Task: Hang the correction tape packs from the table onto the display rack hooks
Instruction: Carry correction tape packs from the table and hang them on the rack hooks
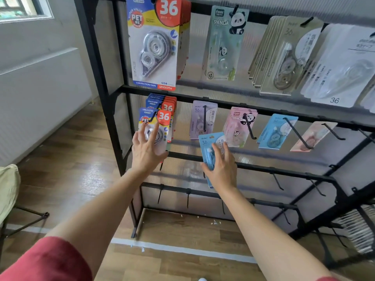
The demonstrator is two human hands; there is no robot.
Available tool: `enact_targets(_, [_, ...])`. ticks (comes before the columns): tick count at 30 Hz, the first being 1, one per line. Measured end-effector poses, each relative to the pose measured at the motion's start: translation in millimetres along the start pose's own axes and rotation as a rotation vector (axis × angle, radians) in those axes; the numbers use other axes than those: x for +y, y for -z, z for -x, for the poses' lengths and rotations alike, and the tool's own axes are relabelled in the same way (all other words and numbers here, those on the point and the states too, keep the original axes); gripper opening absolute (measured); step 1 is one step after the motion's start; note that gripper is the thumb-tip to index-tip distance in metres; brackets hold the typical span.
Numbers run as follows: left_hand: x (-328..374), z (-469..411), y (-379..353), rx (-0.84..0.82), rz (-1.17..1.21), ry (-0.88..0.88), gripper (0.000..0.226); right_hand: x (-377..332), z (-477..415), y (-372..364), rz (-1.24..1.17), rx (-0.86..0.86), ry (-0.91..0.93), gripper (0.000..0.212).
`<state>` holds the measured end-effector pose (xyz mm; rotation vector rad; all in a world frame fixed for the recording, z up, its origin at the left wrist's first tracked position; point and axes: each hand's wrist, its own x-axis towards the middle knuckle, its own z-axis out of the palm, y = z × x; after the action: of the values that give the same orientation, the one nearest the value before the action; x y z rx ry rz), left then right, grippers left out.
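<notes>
Left hand point(145, 151), fingers point(155, 130) spread wide and straight, rests on the front PET pack point(162, 118). We read "SUPER VALUE" and "36" on this pack, which hangs on a hook with like packs behind. Right hand point(222, 169) grips a blue pack point(207, 145), printed "36", between thumb and fingers, held in front of the rack point(113, 92). Just above these fingers we see a purple pack point(199, 122) and a pink "PANDA" pack point(235, 126). High above the left fingers, a large pack point(154, 47) reads "CORRECTION TAPE" and "SMOOTH". Below and right of the right fingers, bare hooks point(277, 181) leave open room.
</notes>
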<state>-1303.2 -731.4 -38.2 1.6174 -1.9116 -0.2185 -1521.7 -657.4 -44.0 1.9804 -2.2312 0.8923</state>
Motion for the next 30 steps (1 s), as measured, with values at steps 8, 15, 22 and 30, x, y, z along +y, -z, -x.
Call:
enact_targets(8, [23,-53,-20,-0.090,-0.086,0.142,0.103,29,-21,4,-0.009,0.081,0.029,0.071])
enact_targets(15, [29,-61,-27,-0.087,-0.115,0.168,0.109,42,-36,9,-0.001,0.074,0.036,0.070])
enact_targets(22, [34,-31,-27,-0.045,-0.192,0.078,0.104,40,-14,16,0.000,0.053,-0.003,0.069])
enact_targets(30, [67,17,-25,-0.157,-0.131,-0.123,0.094,47,53,30,0.023,0.136,-0.123,0.067])
